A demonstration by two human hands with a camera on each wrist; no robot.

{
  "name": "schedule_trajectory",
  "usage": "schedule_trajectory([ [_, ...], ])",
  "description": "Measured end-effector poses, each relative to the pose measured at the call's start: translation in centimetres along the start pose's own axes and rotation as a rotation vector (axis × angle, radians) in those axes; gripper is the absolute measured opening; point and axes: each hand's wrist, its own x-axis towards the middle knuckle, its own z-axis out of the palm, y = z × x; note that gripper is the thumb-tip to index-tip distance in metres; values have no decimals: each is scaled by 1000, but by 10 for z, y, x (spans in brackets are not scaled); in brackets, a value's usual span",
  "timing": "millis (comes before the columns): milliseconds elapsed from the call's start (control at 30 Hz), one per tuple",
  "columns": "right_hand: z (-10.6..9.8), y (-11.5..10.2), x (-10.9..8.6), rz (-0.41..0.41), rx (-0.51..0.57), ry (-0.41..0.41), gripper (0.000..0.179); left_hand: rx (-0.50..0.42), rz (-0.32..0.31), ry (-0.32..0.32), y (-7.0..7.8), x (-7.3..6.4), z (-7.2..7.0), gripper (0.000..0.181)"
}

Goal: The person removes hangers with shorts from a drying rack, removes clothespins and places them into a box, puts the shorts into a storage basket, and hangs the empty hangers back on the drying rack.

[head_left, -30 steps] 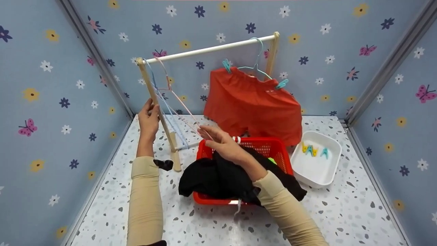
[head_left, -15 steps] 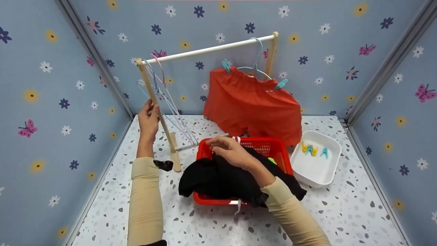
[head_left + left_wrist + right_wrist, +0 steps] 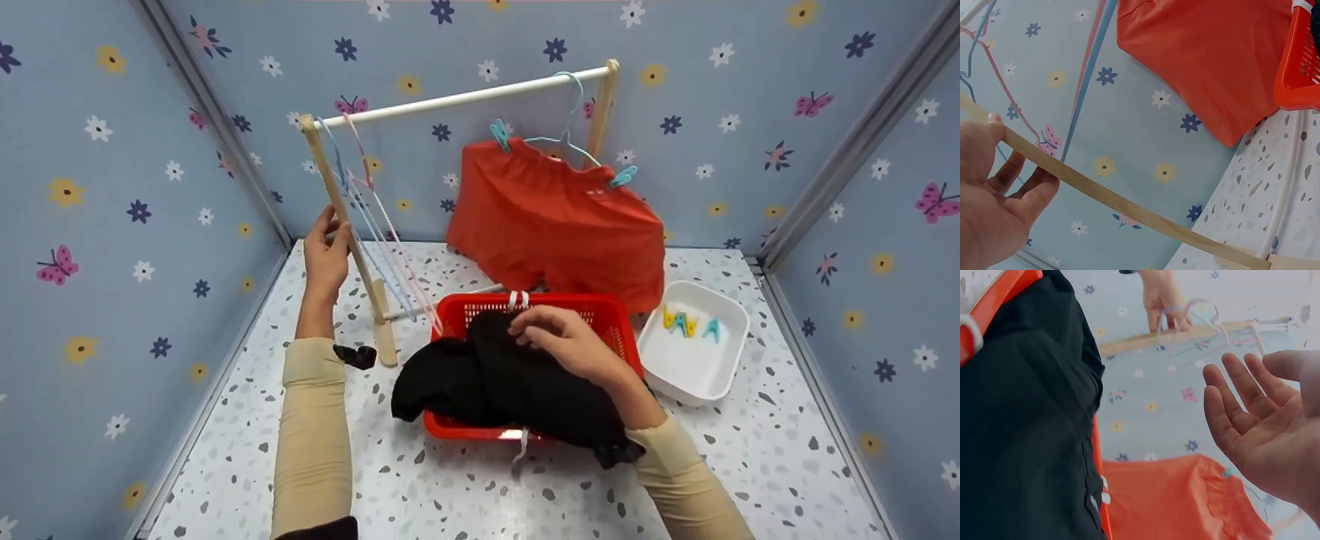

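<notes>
My left hand grips the left wooden post of a small clothes rack, with thumb and fingers on either side of it in the left wrist view. Beside that post, a blue hanger and a pink hanger dangle bare from the white rail. My right hand holds nothing; its relaxed fingers hover over a black garment heaped in a red basket. The right wrist view shows the palm with fingers spread loosely.
Red shorts hang at the rail's right end, fixed to a light blue hanger by turquoise clothespins. A white tray with several yellow and turquoise clothespins stands right of the basket. Flowered walls enclose the speckled surface.
My right hand has let go of the pink hanger and moved right, over the black garment. Both hangers have swung on the rail. My left hand stays on the post.
</notes>
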Motion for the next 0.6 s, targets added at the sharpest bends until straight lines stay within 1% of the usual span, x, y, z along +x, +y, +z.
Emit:
schedule_trajectory([
  [100,-12,11,-11,-3,-16,22,20,-20,-28,-21,10,-4,-1,51],
  [200,-23,27,-24,0,-25,51,20,-32,-42,-30,23,-12,-2,49],
  [267,-28,33,-34,4,-30,76,19,-22,-48,-30,31,-17,-1,48],
  [333,-33,37,-45,6,-39,112,18,-13,-57,-29,35,-21,-1,47],
  [367,-35,40,-51,8,-41,136,19,-14,-63,-28,36,-23,-1,46],
  [467,-41,48,-72,22,-48,227,19,39,-86,2,30,-31,-5,44],
  [533,-43,53,-88,39,-65,303,18,77,-100,29,25,-41,-10,41],
  [600,-42,58,-103,48,-95,392,16,119,-128,34,22,-57,-17,37],
])
